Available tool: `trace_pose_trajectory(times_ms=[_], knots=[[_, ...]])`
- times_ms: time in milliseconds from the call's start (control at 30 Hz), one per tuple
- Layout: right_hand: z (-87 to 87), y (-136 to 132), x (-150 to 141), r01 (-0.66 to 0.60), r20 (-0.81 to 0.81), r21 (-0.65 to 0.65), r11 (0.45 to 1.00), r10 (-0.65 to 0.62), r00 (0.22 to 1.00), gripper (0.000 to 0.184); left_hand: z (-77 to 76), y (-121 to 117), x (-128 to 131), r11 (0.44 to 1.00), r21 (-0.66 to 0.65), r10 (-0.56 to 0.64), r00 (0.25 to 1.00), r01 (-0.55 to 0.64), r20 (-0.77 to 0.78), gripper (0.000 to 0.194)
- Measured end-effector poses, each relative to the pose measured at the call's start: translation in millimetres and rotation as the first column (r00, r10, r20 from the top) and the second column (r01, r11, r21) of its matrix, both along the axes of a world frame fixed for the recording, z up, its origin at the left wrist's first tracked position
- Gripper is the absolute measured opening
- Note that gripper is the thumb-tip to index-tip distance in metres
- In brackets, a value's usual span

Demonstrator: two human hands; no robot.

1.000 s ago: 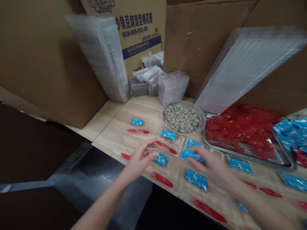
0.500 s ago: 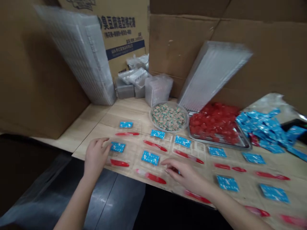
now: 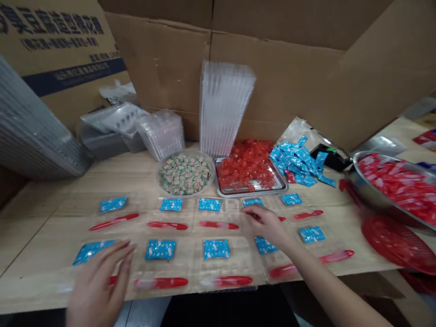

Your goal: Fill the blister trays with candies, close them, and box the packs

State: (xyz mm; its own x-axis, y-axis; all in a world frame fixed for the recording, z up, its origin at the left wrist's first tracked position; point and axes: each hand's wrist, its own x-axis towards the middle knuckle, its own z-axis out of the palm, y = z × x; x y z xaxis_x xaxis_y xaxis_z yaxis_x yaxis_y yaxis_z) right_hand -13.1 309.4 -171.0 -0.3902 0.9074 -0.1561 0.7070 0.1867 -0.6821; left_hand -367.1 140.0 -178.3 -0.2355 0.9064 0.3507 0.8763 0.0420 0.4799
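My left hand [image 3: 102,281], somewhat blurred, hovers over the front-left clear plastic tray with its fingers stretched out and nothing visible in them. It partly covers a blue sachet [image 3: 91,252] and a red plastic piece. My right hand [image 3: 269,227] is above the back row, its fingers loosely bent and apart, with no object visible in them. Just behind its fingertips lies another blue sachet [image 3: 252,202], and one more sachet [image 3: 265,245] shows below the wrist. Two rows of clear trays [image 3: 238,254] each hold a blue sachet and a long red plastic piece [image 3: 226,281].
Behind the trays stand a bowl of small wrapped squares [image 3: 185,172], a metal tray [image 3: 252,193] of red packets, and a heap of blue sachets [image 3: 299,159]. Stacked clear trays [image 3: 225,104] lean against cardboard. At right, a metal bowl [image 3: 361,181] of red pieces overhangs a red basket [image 3: 395,240].
The view has swung right, bringing the metal bowl into sight. My right hand has moved from the front row to the back row; my left hand has come down over the front-left tray.
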Motion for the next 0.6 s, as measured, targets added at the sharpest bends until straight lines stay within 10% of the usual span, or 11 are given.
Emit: trace_pose_trajectory(times_ms=[233, 433, 600], knots=[[3.0, 67.8, -2.7, -0.195, 0.142, 0.166, 0.967, 0.172, 0.975, 0.018, 2.3, 79.6, 51.5, 0.986, -0.12, -0.117, 0.993, 0.114, -0.023, 0.026], [0.9, 113.4, -91.4, -0.419, 0.257, 0.268, 0.868, 0.354, 0.899, 0.021, -17.5, 181.5, 2.9, 0.919, -0.34, 0.172, 0.979, -0.201, -0.112, 0.041], [-23.0, 156.3, -181.0, -0.468, 0.343, 0.238, 0.851, 0.377, 0.86, 0.022, -38.7, 214.5, -15.0, 0.899, -0.378, 0.183, 0.974, -0.221, -0.135, 0.045]])
